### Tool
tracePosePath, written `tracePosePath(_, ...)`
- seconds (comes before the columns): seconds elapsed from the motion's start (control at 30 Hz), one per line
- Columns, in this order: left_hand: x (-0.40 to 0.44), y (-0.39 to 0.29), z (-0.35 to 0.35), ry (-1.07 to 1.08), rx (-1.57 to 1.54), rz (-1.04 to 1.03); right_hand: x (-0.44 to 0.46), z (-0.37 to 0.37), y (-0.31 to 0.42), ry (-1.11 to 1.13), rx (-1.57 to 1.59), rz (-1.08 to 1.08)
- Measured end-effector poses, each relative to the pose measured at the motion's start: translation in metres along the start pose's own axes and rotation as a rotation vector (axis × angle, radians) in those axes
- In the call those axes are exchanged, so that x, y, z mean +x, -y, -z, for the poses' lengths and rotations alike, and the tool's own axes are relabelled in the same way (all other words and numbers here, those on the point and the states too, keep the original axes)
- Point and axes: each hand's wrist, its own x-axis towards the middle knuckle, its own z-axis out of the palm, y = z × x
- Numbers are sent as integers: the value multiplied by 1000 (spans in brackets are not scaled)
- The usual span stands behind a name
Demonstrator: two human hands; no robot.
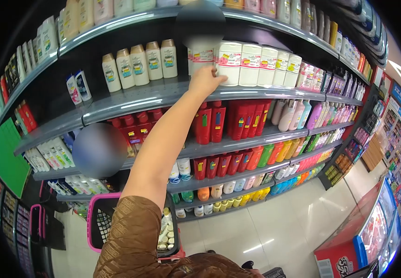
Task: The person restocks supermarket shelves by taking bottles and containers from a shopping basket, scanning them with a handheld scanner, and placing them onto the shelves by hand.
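My left hand (204, 79) reaches up to a shelf and is at the lower part of a white bottle with a pink label (203, 56). Its fingers look curled against that bottle and are partly hidden; the thumb points right, close to the neighbouring white bottle (230, 60). More flat white bottles (250, 65) stand in a row to the right, some with pink and some with green labels. To the left are several cream bottles with gold caps (139, 65). My right hand is out of view.
Below my arm stands a black basket with a pink rim (90, 222), holding several light-coloured bottles (167, 231). Red bottles (246, 119) fill the shelf underneath. A red and blue freezer cabinet (337, 257) is at the lower right. Tiled floor (256, 227) lies between.
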Motion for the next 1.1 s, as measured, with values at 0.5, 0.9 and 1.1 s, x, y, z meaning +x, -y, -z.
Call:
tracePosePath(0.5, -591, 169, 172, 1228, -365, 432, -12, -84, -28, 63, -505, -120)
tracePosePath(0.9, -729, 427, 252, 1142, 213, 1125, -133, -206, 165, 75, 126, 143)
tracePosePath(1.1, -728, 463, 182, 1014, 87, 1369, -206, -211, 86, 3, -223, -14)
